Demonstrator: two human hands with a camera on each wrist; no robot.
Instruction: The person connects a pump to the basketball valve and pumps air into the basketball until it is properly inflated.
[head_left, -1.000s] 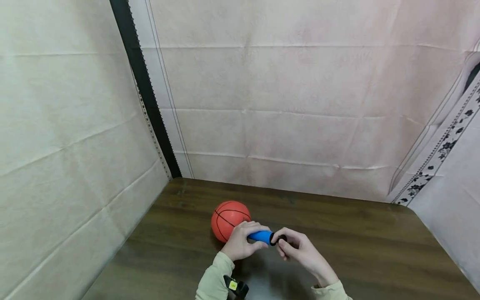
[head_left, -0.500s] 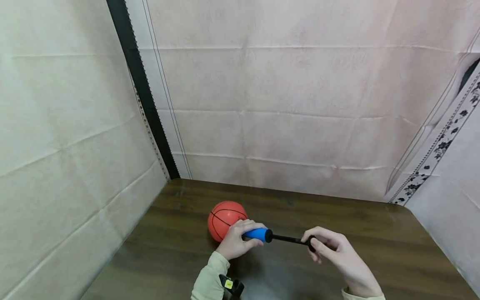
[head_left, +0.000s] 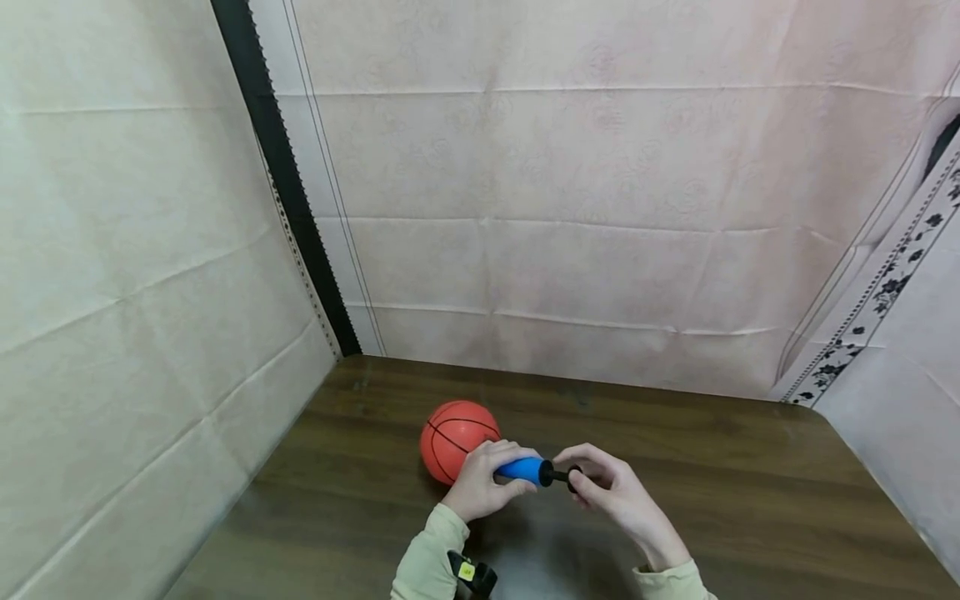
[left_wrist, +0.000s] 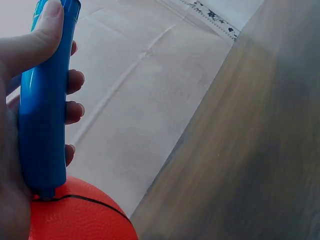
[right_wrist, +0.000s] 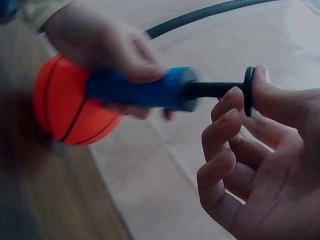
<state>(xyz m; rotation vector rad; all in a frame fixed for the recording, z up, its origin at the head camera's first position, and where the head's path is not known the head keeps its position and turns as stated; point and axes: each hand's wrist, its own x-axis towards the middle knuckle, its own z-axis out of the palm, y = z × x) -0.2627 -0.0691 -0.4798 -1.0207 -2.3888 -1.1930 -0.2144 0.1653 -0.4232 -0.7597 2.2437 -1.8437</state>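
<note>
A blue hand pump (head_left: pixel 521 469) lies level in my left hand (head_left: pixel 480 483), whose fingers and thumb wrap its barrel. In the left wrist view the base of the pump (left_wrist: pixel 44 115) meets the surface of a red-orange basketball (left_wrist: pixel 82 215) with black lines. My right hand (head_left: pixel 611 496) pinches the round black end of the pump's rod (right_wrist: pixel 220 90) between thumb and fingers. A short length of that rod shows outside the barrel. The basketball (head_left: pixel 453 437) sits on the table just behind my left hand.
The brown wood-grain table (head_left: pixel 750 492) spreads around both hands. Pale cloth walls (head_left: pixel 600 208) stand at its back and sides. A black device with a yellow label (head_left: pixel 468 571) is strapped at my left wrist.
My right hand first pulled the rod far out to the right, then pushed it most of the way back towards the barrel. The left hand and basketball stay nearly in place.
</note>
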